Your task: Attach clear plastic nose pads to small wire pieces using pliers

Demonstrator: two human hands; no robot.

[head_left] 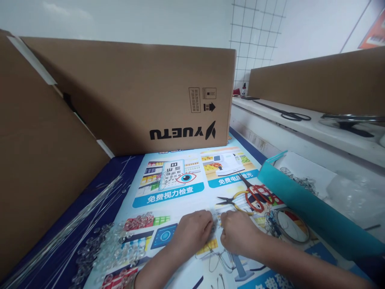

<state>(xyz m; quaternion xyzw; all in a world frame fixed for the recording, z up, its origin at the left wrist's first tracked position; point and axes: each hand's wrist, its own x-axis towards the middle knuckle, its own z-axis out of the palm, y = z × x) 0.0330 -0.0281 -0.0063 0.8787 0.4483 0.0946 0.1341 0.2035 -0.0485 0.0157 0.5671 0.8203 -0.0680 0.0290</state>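
My left hand (194, 229) is closed, thumb and fingers pressed together, low over the printed sheet (177, 159). Close beside it, my right hand (239, 233) is closed too, with a small gap between the two. What they pinch, if anything, is too small to make out. Thin bent wire pieces (221, 259) lie on the sheet just below my hands. Beyond my right hand are yellow-handled pliers (236, 200) and red-handled scissors (255, 194). To the left spreads a pile of clear beads (116, 245).
Long straight wires (87, 218) lie along the left side. A wire coil (291, 225) sits beside a teal box (303, 200) holding small metal pieces. A tall cardboard box (129, 96) stands behind. Black scissors (294, 116) rest on the white ledge (315, 128).
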